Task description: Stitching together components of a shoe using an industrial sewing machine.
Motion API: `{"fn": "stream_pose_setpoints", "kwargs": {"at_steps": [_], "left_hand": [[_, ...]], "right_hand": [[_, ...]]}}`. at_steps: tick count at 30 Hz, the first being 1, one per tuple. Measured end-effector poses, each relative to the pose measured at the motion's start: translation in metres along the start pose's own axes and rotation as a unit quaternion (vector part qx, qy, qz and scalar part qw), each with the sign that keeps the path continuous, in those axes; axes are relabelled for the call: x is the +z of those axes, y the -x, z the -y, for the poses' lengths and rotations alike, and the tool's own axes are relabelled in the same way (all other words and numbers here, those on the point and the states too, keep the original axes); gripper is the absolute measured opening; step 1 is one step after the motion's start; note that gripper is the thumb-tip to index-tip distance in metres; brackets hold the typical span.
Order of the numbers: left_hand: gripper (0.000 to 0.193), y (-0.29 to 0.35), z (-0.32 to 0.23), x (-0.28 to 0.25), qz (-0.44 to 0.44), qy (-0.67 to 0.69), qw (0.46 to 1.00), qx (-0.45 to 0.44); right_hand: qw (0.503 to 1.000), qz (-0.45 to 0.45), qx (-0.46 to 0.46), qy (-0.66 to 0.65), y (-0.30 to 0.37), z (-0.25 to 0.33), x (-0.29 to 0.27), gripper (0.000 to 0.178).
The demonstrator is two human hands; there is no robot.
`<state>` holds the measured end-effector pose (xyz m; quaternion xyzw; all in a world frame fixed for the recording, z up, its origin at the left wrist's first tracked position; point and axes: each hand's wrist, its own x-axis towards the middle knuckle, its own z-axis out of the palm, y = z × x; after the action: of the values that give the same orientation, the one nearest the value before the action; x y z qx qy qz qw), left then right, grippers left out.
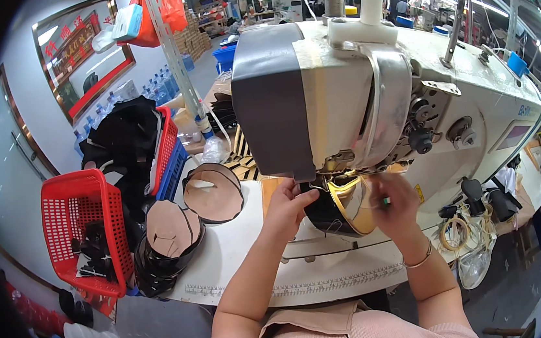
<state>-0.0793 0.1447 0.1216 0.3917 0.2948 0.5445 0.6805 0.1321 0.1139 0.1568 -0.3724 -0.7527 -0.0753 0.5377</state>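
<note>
A shiny black curved piece (322,214), perhaps a shoe upper, lies under the head of the sewing machine (271,104). Its inner side (354,204) looks pale and catches yellow light. At the left edge of this piece is my left hand (287,208), its thumb and forefinger closed on the rim close to the needle area. My right hand (396,204) is just right of the piece, fingers curled and slightly blurred. A small green and white thing (387,202) shows at its fingers, too small to name. The needle itself is hidden.
Stacked black pieces with beige linings (171,229) and another lined piece (213,193) sit left on the white worktable (245,243). Beside the table stands a red basket (122,248) with black scraps. Cables and a tape roll (454,234) hang at the right.
</note>
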Motion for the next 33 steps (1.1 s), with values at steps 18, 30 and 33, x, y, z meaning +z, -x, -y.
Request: {"fn": "stream_pose_setpoints", "kwargs": {"at_steps": [18,30,33], "left_hand": [[0.04,0.038,0.024,0.026,-0.083,-0.065,0.983,0.149],[0.033,0.024,0.009,0.02,-0.071,-0.069,0.988,0.121],[0.042,0.033,0.019,0.018,-0.053,-0.03,0.993,0.102]], "right_hand": [[0.971,0.166,0.113,-0.127,0.027,0.024,0.003,0.019],[0.979,0.134,0.122,-0.089,0.02,0.029,0.006,0.022],[0.994,0.095,0.056,0.006,0.014,0.028,-0.001,0.025]]}}
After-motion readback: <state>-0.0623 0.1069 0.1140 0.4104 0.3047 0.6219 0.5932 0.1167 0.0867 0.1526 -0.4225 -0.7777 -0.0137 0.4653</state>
